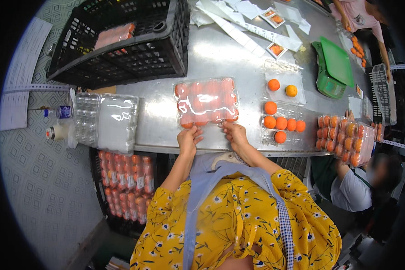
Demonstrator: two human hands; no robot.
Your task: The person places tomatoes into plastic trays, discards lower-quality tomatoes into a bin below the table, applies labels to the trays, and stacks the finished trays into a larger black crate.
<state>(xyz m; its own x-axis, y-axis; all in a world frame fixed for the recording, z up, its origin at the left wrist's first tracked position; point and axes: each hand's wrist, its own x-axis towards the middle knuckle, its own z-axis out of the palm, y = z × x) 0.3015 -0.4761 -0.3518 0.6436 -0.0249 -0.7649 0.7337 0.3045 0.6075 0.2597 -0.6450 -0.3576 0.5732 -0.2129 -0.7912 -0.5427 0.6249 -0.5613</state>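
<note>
A closed clear plastic clamshell box (pixel 206 101), filled with rows of orange citrus fruit, lies flat on the metal table in front of me. My left hand (pixel 190 138) pinches its near edge toward the left corner. At the right part of that same edge, my right hand (pixel 236 136) grips with thumb and fingers. Glare on the lid hides some of the fruit. To the right sits an open clear tray (pixel 276 139) partly filled with loose oranges (pixel 281 123). Beyond it, an orange (pixel 273 85) and a yellower one (pixel 291 91) rest on clear plastic.
A black crate (pixel 121 58) holding a packed box stands back left. Empty clear clamshells (pixel 105 121) are stacked at the left. A green scale (pixel 335 67) and label strips (pixel 256 33) lie farther back. Right, a co-worker (pixel 353 189) holds stacked filled boxes (pixel 345 139). Below left, a crate has packed boxes (pixel 126 168).
</note>
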